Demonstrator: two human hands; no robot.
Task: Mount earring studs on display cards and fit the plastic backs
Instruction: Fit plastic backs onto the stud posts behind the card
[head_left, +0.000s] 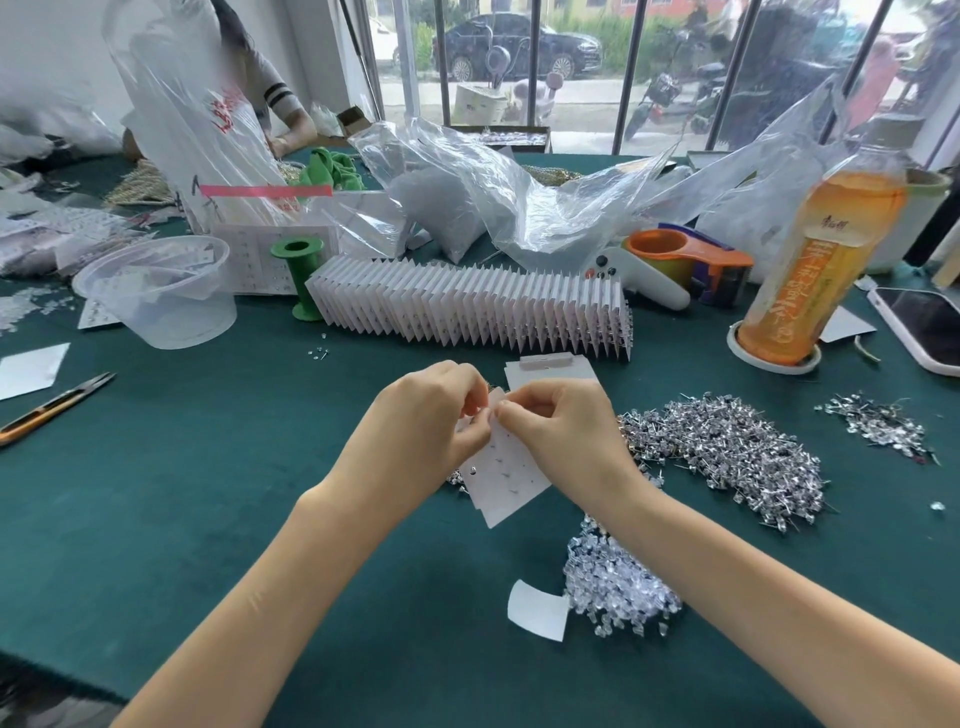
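This is a small workshop where people pack earrings. The green desk (208, 467) holds piles of studs (727, 447), a long row of cards (467, 306), plastic bags (493, 197) and a tape tool (675, 260). Another person (270, 88) works far left.

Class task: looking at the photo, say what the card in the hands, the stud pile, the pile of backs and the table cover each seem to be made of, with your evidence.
Card: white matte paperboard, probably; it is thin and flat.
Stud pile: likely metal; silvery, glinting pins.
Backs: clear plastic, apparently; translucent and glossy.
Table cover: dark green fabric, perhaps felt; soft, unshiny nap.
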